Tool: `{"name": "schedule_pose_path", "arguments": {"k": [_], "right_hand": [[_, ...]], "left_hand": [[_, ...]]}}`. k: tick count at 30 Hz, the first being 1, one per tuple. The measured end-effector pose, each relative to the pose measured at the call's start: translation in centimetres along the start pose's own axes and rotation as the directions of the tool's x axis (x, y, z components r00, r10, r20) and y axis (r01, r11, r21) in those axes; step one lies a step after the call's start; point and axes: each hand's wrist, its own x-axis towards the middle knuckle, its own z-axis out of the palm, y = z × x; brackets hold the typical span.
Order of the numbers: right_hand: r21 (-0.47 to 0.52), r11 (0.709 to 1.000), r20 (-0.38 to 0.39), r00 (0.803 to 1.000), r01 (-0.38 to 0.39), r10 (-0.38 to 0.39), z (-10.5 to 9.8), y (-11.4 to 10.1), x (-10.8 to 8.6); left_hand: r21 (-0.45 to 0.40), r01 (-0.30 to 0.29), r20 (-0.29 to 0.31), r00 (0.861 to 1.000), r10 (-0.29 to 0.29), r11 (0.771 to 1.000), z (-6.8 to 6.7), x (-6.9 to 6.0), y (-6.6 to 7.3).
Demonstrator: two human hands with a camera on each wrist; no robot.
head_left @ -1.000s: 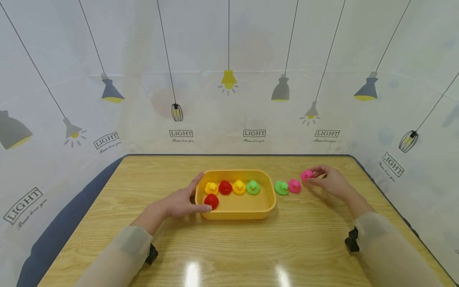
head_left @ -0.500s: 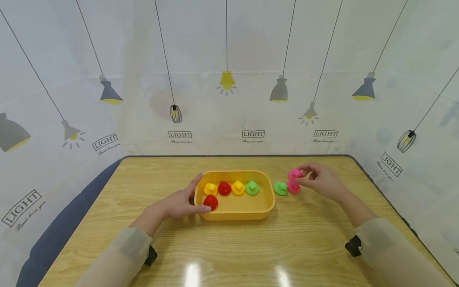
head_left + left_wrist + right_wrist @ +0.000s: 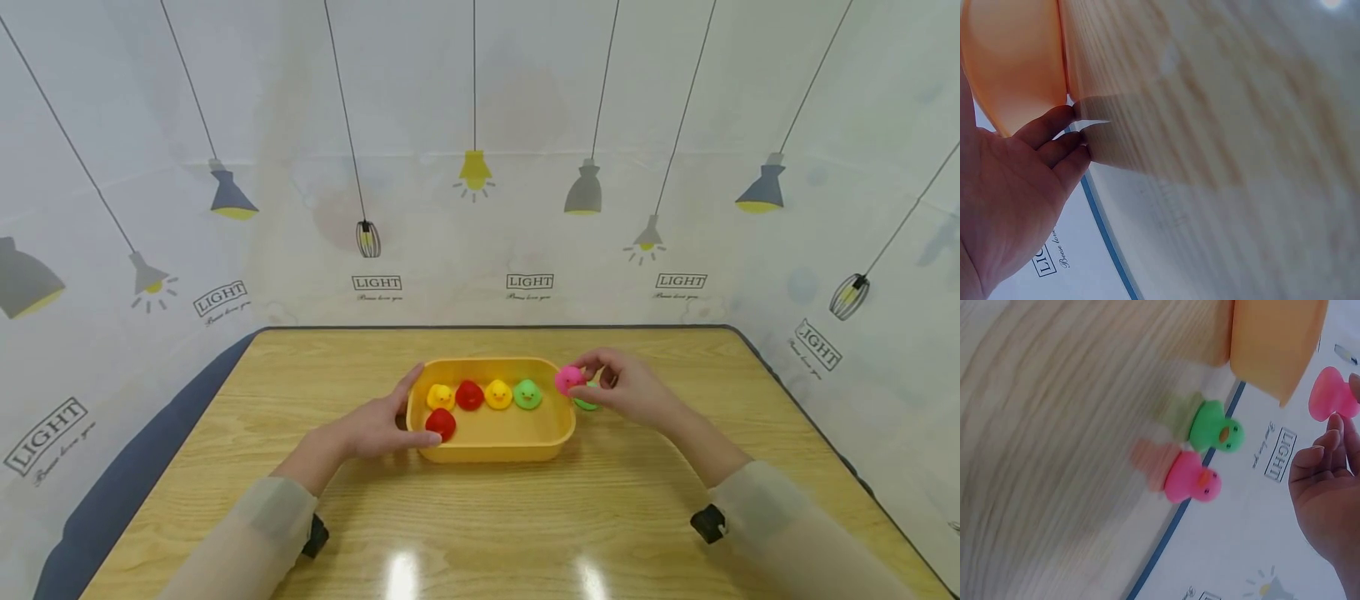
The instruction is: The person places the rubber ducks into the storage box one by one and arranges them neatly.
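A yellow tray (image 3: 491, 452) holds two yellow ducks (image 3: 498, 394), two red ones (image 3: 469, 395) and a green one (image 3: 527, 395). My left hand (image 3: 375, 427) grips the tray's left end, its thumb over the front rim beside a red duck. Pinched between thumb and fingers of my right hand (image 3: 630, 390) is a pink duck (image 3: 569, 381), held up at the tray's right rim. In the right wrist view this duck (image 3: 1329, 395) is off the table, while a green duck (image 3: 1215, 427) and another pink duck (image 3: 1192, 478) stand on it side by side.
The wooden table (image 3: 480, 517) reaches back to a pale wall covering (image 3: 450, 100) printed with hanging lamps. In the head view my right hand hides the second pink duck and part of the green one outside the tray.
My right hand has moved left with the pink duck, over the ducks on the table to the tray's right rim. My left hand has stayed on the tray.
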Motion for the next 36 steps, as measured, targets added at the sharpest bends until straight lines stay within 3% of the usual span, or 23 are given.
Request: {"name": "schedule_pose_path", "arguments": {"k": [5, 11, 19, 36], "right_hand": [[0.024, 0.999, 0.033, 0.999, 0.04, -0.041, 1.8, -1.2, 0.3], [0.075, 0.997, 0.079, 0.996, 0.035, -0.041, 3.8, -2.2, 0.7], [0.093, 0.991, 0.095, 0.99, 0.094, -0.102, 5.9, -3.6, 1.4], [0.128, 0.991, 0.132, 0.989, 0.045, -0.062, 9.4, -5.4, 3.0]], "left_hand": [[0.002, -0.001, -0.001, 1.0, 0.001, 1.0, 0.0, 0.1, 0.0], [0.005, -0.007, 0.003, 1.0, 0.007, 1.0, 0.0, 0.1, 0.0], [-0.001, -0.01, 0.001, 1.0, 0.01, 1.0, 0.0, 0.0, 0.1], [0.0, -0.03, -0.003, 1.0, 0.03, 1.0, 0.0, -0.1, 0.1]]}}
